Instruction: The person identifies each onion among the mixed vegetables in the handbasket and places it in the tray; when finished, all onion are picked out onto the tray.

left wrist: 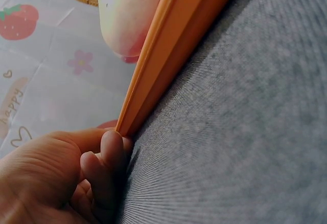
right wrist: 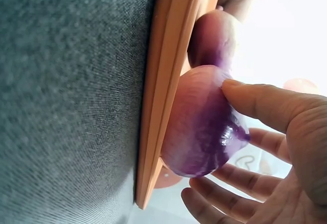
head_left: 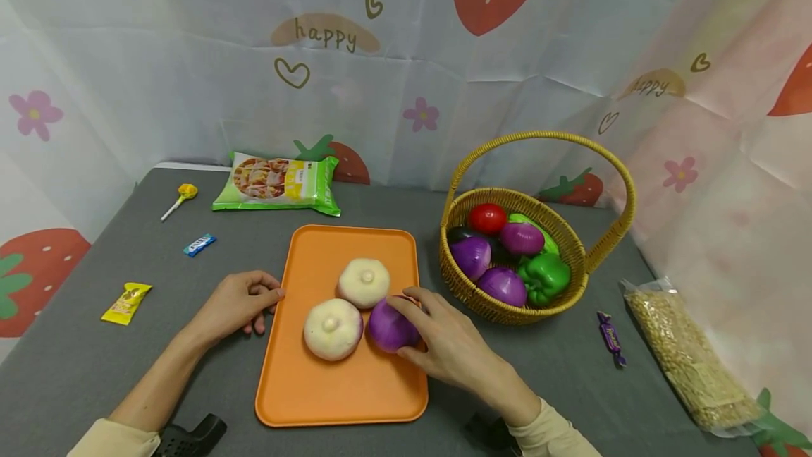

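On the orange tray (head_left: 342,400) sit two round, pale-topped vegetables with a small knob in the middle, one at the back (head_left: 364,282) and one at the front left (head_left: 333,329). Purple shows low on their sides. Beside them is a purple onion (head_left: 392,326), which my right hand (head_left: 450,337) holds between thumb and fingers. The right wrist view has the onion's pointed tip facing the palm (right wrist: 306,183). My left hand (head_left: 237,305) pinches the tray's left rim, its thumb and finger meeting there in the left wrist view (left wrist: 66,168).
Right of the tray stands a yellow wicker basket (head_left: 482,307) with a tall handle, holding onions, a tomato and a green pepper. Behind lies a green food packet (head_left: 275,183). A lollipop (head_left: 184,193) and wrapped sweets lie left; a purple sweet (head_left: 610,339) and a grain bag (head_left: 691,358) lie right.
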A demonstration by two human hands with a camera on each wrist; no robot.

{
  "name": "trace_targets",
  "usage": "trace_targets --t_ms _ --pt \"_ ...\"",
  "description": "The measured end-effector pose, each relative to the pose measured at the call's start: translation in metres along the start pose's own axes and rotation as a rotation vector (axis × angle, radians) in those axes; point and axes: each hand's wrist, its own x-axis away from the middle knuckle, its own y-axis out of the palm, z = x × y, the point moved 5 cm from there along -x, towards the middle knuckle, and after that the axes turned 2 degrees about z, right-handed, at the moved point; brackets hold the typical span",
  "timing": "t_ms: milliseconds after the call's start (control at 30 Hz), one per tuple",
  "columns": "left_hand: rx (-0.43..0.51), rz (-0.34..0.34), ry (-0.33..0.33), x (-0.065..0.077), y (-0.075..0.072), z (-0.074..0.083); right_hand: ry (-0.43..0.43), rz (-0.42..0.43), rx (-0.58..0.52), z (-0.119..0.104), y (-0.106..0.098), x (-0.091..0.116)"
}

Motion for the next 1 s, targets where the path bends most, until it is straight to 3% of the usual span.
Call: trace_targets --t_ms 733,1000 --pt "-0.001 0.001 -0.013 0.0003 0.0004 -0.0002 -0.026 0.004 0.014 -0.0032 -0.0007 -0.0003" --pt "0.010 0.001 0.001 0.0015 -0.0004 0.0024 0.053 0.005 0.029 0.0006 -0.0081 -0.0003"
